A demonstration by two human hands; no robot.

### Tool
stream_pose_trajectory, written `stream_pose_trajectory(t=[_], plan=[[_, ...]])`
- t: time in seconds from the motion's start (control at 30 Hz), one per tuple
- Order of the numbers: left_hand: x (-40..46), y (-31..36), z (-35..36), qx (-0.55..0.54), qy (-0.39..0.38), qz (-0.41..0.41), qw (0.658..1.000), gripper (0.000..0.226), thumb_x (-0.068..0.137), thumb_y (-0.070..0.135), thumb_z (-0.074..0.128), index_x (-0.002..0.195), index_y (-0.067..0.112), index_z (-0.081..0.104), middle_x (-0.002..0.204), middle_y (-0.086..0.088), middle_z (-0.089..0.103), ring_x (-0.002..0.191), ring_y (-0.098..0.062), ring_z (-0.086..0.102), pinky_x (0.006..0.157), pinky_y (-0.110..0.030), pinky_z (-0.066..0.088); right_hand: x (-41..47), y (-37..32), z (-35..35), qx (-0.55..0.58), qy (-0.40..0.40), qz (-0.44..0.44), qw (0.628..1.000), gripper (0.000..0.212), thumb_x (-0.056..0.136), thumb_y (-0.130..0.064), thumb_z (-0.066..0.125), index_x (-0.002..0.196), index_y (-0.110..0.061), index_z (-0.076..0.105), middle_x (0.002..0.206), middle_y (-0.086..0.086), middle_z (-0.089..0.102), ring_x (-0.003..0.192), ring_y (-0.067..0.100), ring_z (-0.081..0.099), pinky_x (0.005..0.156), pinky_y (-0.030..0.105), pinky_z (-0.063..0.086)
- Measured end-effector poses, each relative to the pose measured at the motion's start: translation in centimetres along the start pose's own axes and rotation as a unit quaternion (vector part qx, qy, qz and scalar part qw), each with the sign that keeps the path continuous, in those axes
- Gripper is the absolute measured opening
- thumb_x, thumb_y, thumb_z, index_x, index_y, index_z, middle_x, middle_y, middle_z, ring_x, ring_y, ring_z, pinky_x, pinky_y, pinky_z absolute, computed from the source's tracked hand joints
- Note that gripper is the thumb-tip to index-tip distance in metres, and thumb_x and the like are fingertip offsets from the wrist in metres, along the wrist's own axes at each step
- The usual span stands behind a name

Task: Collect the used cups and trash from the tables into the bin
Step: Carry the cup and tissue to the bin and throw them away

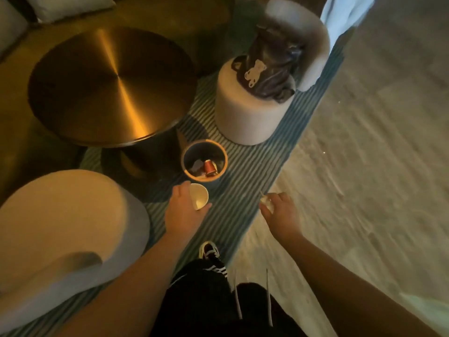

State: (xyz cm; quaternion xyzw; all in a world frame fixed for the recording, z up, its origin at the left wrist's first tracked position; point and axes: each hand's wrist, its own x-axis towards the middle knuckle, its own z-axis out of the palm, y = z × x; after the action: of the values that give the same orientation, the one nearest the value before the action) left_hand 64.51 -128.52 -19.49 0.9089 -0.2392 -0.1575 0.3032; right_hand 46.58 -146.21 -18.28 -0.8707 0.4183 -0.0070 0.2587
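Your left hand [184, 205] grips a white paper cup [199, 196] just short of the small round bin [185, 152] on the striped blue rug [243, 171]. An orange cup [210, 167] lies inside the bin. Your right hand [279, 210] curls around crumpled white trash [266, 203].

Bare forearms — black trousers [194, 300], white-striped shoe [210, 251]
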Motion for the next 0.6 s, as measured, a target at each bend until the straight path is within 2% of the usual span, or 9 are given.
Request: stream_pose_trajectory(t=[0.13, 0.27, 0.5, 0.6], plan=[[4.7, 2.4, -0.1, -0.016, 0.023, -0.026, 0.999, 0.077, 0.068, 0.041, 0.080, 0.128, 0.019, 0.039, 0.125, -0.003, 0.043, 0.111, -0.026, 0.051, 0.076, -0.038, 0.046, 7.1, -1.3, -1.6, 0.008, -0.020, -0.016, 1.000, 0.034, 0.091, -0.040, 0.054, 0.118, -0.019, 0.058, 0.115, 0.004, 0.056, 0.109, 0.024, 0.052, 0.090, 0.036, 0.041], [8.6, 3.7, 0.3, -0.017, 0.062, -0.076, 0.995, 0.077, 0.067, 0.040, 0.081, 0.129, 0.019, 0.040, 0.126, -0.003, 0.045, 0.110, -0.025, 0.051, 0.074, -0.035, 0.044, 13.8, -3.6, -1.7, -0.011, -0.054, -0.065, 0.996, 0.032, 0.091, -0.036, 0.057, 0.114, -0.014, 0.061, 0.112, 0.009, 0.059, 0.105, 0.026, 0.053, 0.089, 0.035, 0.040], [15.9, 5.2, 3.0, -0.024, 0.095, -0.209, 0.973, 0.079, 0.072, 0.042, 0.077, 0.134, 0.018, 0.036, 0.132, -0.004, 0.040, 0.115, -0.025, 0.049, 0.082, -0.041, 0.048, 27.2, -5.5, -0.2, -0.031, -0.171, -0.164, 0.971, 0.035, 0.091, -0.032, 0.058, 0.119, -0.011, 0.059, 0.113, 0.011, 0.057, 0.108, 0.026, 0.050, 0.089, 0.032, 0.036], [19.5, 5.7, 5.3, -0.039, 0.120, -0.262, 0.957, 0.081, 0.071, 0.042, 0.078, 0.135, 0.017, 0.035, 0.132, -0.004, 0.039, 0.115, -0.025, 0.048, 0.080, -0.040, 0.047, 32.9, -5.6, 1.1, -0.055, -0.224, -0.189, 0.955, 0.037, 0.091, -0.033, 0.058, 0.119, -0.010, 0.059, 0.114, 0.012, 0.056, 0.109, 0.027, 0.049, 0.089, 0.033, 0.036]])
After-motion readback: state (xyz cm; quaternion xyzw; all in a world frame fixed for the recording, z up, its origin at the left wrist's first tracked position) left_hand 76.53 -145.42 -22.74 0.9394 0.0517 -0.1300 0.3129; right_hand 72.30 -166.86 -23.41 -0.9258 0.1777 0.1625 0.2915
